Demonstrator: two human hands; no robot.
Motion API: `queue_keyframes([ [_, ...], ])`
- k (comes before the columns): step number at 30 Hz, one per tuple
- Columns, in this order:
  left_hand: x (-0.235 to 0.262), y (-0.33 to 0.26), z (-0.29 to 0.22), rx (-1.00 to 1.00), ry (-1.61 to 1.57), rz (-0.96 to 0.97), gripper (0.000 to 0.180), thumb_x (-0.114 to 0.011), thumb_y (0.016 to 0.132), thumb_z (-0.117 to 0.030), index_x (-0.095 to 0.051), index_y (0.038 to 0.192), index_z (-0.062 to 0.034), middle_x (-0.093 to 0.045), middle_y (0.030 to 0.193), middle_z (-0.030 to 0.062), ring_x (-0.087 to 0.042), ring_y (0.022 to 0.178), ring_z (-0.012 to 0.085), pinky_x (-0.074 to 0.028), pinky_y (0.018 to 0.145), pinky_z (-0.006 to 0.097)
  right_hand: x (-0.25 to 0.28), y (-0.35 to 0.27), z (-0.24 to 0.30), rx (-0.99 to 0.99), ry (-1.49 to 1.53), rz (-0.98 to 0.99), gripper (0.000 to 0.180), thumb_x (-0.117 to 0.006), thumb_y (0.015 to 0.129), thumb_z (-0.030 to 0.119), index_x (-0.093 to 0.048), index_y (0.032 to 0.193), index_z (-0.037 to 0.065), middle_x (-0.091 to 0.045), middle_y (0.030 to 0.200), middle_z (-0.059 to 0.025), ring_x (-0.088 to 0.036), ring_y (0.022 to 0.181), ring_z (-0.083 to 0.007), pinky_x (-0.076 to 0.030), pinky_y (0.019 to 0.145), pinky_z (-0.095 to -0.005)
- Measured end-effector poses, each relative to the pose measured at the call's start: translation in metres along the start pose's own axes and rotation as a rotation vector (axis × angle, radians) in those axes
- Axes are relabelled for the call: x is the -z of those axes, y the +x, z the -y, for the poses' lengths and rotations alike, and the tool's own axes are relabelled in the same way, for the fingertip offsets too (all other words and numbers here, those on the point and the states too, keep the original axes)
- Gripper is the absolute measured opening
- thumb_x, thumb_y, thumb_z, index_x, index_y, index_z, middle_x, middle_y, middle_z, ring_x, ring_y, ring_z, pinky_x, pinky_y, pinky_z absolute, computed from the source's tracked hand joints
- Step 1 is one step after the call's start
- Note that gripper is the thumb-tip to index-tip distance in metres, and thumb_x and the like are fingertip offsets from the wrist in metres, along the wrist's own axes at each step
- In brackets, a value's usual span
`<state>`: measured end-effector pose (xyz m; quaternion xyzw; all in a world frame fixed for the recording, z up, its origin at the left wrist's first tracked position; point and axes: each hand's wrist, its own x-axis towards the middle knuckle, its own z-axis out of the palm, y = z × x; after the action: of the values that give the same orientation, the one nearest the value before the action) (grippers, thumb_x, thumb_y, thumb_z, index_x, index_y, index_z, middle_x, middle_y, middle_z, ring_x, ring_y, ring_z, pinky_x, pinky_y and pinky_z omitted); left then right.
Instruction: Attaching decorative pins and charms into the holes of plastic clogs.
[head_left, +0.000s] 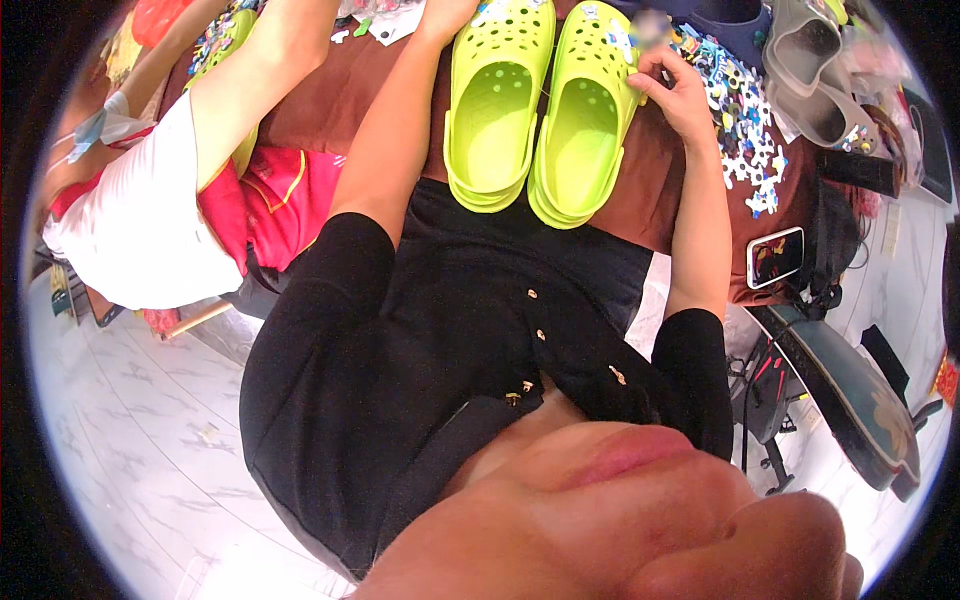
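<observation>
Head view, clogs: I saw the lime clogs [492, 130] upper centre.
Right hand [686, 97]: fingers nearly pinched beside one, contents unclear.
Left hand [450, 14]: cropped at top; I couldn't tell its grip.
Risk: a downward tug could have slid the pair off the brown cloth [652, 180].

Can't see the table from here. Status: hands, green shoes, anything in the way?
Left hand by left shoe, partly unseen. Right hand at right shoe, outer side. Loose charms off right, not blocking.
</observation>
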<state>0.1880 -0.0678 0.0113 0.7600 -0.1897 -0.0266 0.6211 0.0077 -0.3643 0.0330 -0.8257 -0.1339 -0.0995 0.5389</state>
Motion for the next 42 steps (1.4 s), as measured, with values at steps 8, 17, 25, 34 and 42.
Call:
queue_keyframes([
  [8, 0.0, -0.001, -0.002, -0.021, 0.081, -0.023, 0.024, -0.067, 0.094, -0.024, -0.074, 0.098, -0.0014, -0.072, 0.083, 0.0039, -0.063, 0.077, 0.0119, -0.05, 0.074, 0.029, -0.003, 0.003, -0.001, -0.029, 0.067, -0.024, 0.021, -0.082, 0.078, 0.011, -0.063, 0.086, 0.005, -0.054, 0.081, 0.0037, -0.049, 0.078, -0.0084, -0.041, 0.072, -0.0238],
  [17, -0.005, 0.004, 0.009, -0.016, 0.034, -0.06, 0.022, -0.068, 0.093, -0.02, -0.074, 0.099, 0.0003, -0.073, 0.087, 0.005, -0.064, 0.079, 0.0119, -0.051, 0.074, 0.029, -0.003, 0.001, 0.006, -0.147, 0.208, -0.042, 0.021, -0.08, 0.078, 0.006, -0.068, 0.094, 0.004, -0.059, 0.085, 0.0029, -0.052, 0.08, -0.009, -0.044, 0.075, -0.0248],
  [25, -0.011, 0.006, 0.012, -0.054, -0.011, -0.031, 0.034, -0.064, 0.096, -0.015, -0.065, 0.125, 0.0009, -0.072, 0.096, 0.0064, -0.064, 0.087, 0.0131, -0.051, 0.081, 0.028, 0.007, -0.004, -0.001, -0.059, 0.156, 0.002, 0.017, -0.076, 0.081, 0.004, -0.073, 0.097, 0.0, -0.066, 0.093, -0.0037, -0.06, 0.088, -0.0138, -0.046, 0.083, -0.0264],
  [34, -0.004, 0.006, 0.01, -0.101, 0.064, -0.006, 0.031, -0.065, 0.096, -0.018, -0.068, 0.12, 0.0012, -0.073, 0.105, 0.0096, -0.065, 0.095, 0.0159, -0.051, 0.086, 0.03, 0.007, 0.002, 0.001, 0.003, 0.103, 0.012, 0.013, -0.077, 0.081, 0.004, -0.073, 0.092, 0.0, -0.067, 0.093, -0.0054, -0.062, 0.092, -0.0157, -0.046, 0.086, -0.0273],
  [42, -0.006, 0.003, 0.01, -0.081, 0.02, 0.013, 0.03, -0.065, 0.096, -0.02, -0.069, 0.116, 0.0012, -0.074, 0.1, 0.0085, -0.065, 0.093, 0.0145, -0.051, 0.085, 0.03, 0.008, 0.001, 0.004, 0.082, -0.017, 0.01, 0.013, -0.078, 0.08, 0.004, -0.073, 0.091, 0.0, -0.068, 0.091, -0.0051, -0.062, 0.089, -0.0164, -0.047, 0.082, -0.0276],
])
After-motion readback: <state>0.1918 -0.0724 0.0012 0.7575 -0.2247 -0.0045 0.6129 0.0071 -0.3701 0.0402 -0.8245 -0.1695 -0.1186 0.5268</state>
